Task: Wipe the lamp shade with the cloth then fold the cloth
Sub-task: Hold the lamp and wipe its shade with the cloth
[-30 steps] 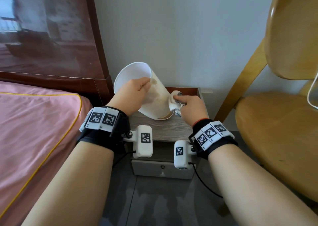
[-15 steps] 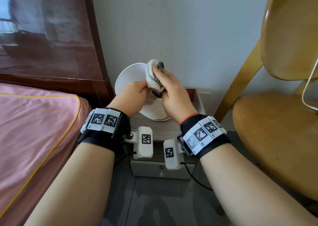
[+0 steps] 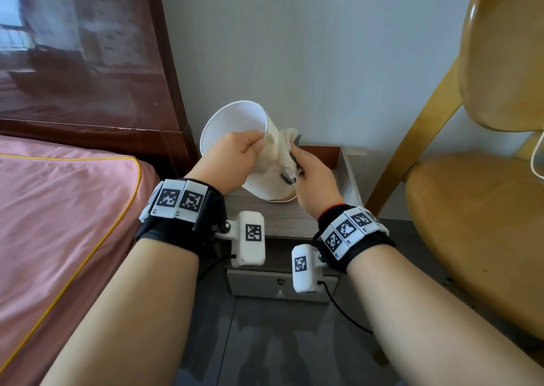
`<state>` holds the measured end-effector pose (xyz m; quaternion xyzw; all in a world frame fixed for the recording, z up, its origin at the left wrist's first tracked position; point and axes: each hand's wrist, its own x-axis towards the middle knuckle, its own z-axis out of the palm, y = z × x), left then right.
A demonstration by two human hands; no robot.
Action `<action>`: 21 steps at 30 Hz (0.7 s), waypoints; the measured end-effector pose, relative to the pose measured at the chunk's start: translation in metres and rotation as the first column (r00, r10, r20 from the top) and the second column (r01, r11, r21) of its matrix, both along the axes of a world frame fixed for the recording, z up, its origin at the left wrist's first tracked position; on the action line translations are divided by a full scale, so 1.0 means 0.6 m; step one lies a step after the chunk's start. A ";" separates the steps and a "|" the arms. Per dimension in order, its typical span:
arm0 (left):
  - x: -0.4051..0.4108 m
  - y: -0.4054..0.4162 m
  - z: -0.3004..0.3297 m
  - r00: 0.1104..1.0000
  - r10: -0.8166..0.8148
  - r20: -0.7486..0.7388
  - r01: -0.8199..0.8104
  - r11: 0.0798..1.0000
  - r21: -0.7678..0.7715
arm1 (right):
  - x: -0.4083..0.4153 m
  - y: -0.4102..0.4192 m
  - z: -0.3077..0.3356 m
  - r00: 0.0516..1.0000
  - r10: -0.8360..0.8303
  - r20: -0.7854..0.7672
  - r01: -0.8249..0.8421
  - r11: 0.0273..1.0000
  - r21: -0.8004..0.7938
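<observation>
A white lamp shade (image 3: 235, 126) leans tilted toward me over the small nightstand (image 3: 279, 221), its open end facing up and left. My left hand (image 3: 232, 162) grips the shade at its rim and side. My right hand (image 3: 312, 173) presses a bunched cream cloth (image 3: 287, 150) with a dark mesh patch against the shade's right side. The shade's lower end touches the nightstand top. The lamp base is hidden.
A bed with a pink cover (image 3: 59, 215) and a dark wooden headboard (image 3: 88, 62) fills the left. A yellow wooden chair (image 3: 477, 209) stands close on the right. The white wall (image 3: 309, 47) is right behind the nightstand, whose drawer (image 3: 279, 285) faces me.
My right hand with the cloth went from the shade's lower end up to its rim, then slid back down to the middle of its right side. My left hand kept its hold.
</observation>
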<state>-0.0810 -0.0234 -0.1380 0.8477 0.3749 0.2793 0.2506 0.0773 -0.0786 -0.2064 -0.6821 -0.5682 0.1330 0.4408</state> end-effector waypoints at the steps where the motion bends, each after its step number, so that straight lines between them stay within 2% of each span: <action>1: 0.000 -0.001 0.001 1.000 0.002 0.003 -0.002 1.000 -0.005 | 0.008 0.001 -0.004 0.997 -0.014 0.081 0.020 0.997 -0.074; 4: -0.002 -0.002 0.003 1.000 0.008 0.006 -0.008 1.000 -0.025 | 0.033 0.006 -0.006 0.926 0.023 0.378 0.147 0.899 -0.413; 7: -0.005 -0.001 0.004 1.000 0.011 -0.001 -0.011 1.000 -0.029 | 0.042 -0.003 -0.001 0.933 0.069 0.352 0.178 0.762 -0.622; 9: -0.008 -0.001 0.003 1.000 0.014 0.000 -0.014 0.999 -0.033 | 0.044 -0.006 0.001 0.944 0.054 0.325 0.172 0.759 -0.628; 13: -0.012 0.002 0.002 1.000 0.031 -0.007 -0.031 0.999 -0.023 | 0.048 -0.004 0.017 0.956 -0.071 0.285 0.193 0.884 -0.426; 16: -0.013 0.003 0.002 1.000 0.022 -0.002 -0.022 0.999 -0.035 | 0.034 -0.009 0.032 0.978 -0.141 0.156 0.159 0.981 -0.108; 18: -0.011 0.000 0.001 1.000 0.013 0.001 -0.013 0.999 -0.048 | 0.020 -0.013 0.045 0.986 -0.123 0.110 0.115 0.990 0.078; 21: -0.009 -0.003 0.003 1.000 0.021 0.015 -0.020 0.998 -0.056 | -0.005 -0.014 0.062 0.998 -0.036 0.048 0.024 0.971 0.239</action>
